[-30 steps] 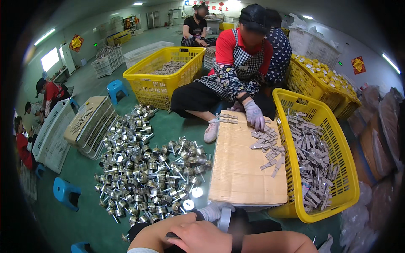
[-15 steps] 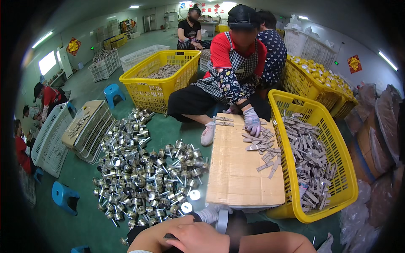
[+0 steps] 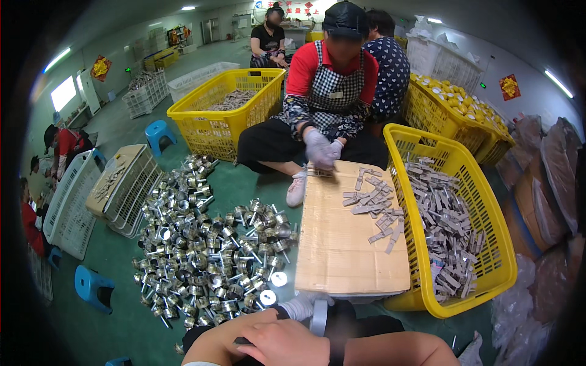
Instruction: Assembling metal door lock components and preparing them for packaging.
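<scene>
Change since 0.5 s ago: the co-worker opposite now holds both gloved hands (image 3: 322, 149) together at the far edge of the cardboard board (image 3: 348, 244), where one hand lay out on the flat metal pieces (image 3: 373, 204) before; the wearer's own hands sit unchanged at the lower edge.

Item 1, hands: right hand (image 3: 284, 341) lies curled over the left hand (image 3: 229, 341), pressed together on a dark object that is mostly hidden; whether either pinches it I cannot tell. A white gloved hand (image 3: 303, 303) holding a grey metal piece (image 3: 318, 317) lies just beyond them.

Item 2, heap of metal fittings (image 3: 207, 250): ahead-left of the hands, shiny, cylindrical, with thin stems, lying loose on the green floor (image 3: 128, 305).

Item 3, yellow basket (image 3: 455, 244): ahead-right, rigid plastic lattice, filled with dull grey flat strips.

Risks, as judged: round fittings could roll underfoot; strips near the board's edge could slide off; bare skin may catch on sharp stamped edges.
</scene>
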Demonstrator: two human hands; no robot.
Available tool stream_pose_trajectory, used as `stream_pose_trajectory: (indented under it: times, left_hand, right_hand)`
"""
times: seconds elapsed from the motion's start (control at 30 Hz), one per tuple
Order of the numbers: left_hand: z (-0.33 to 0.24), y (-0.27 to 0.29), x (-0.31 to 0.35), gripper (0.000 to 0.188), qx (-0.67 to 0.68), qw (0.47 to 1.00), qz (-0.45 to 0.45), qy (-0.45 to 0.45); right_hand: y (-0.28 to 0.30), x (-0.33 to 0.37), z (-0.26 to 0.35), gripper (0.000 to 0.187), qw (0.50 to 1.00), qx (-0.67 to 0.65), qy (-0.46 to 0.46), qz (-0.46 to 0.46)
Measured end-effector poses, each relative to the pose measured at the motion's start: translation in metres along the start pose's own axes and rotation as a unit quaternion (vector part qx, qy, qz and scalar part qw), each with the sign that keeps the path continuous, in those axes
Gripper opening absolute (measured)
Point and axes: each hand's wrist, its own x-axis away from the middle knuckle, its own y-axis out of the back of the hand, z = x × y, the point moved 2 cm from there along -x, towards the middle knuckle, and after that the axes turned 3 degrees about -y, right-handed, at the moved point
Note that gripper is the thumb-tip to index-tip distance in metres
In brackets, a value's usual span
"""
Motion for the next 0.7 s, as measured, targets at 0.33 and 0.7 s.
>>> stream_pose_trajectory:
  times: [0.33,0.7]
  left_hand:
    - [-0.036,0.004,0.007,0.03,-0.072,0.997,-0.015,-0.039]
    - [-0.032,0.003,0.004,0.029,-0.028,0.999,0.01,-0.014]
  right_hand:
    - [-0.001,0.002,-0.003,0.022,1.0,0.003,-0.011,0.0]
    - [-0.003,0.0,-0.008,0.025,0.999,0.037,-0.034,0.012]
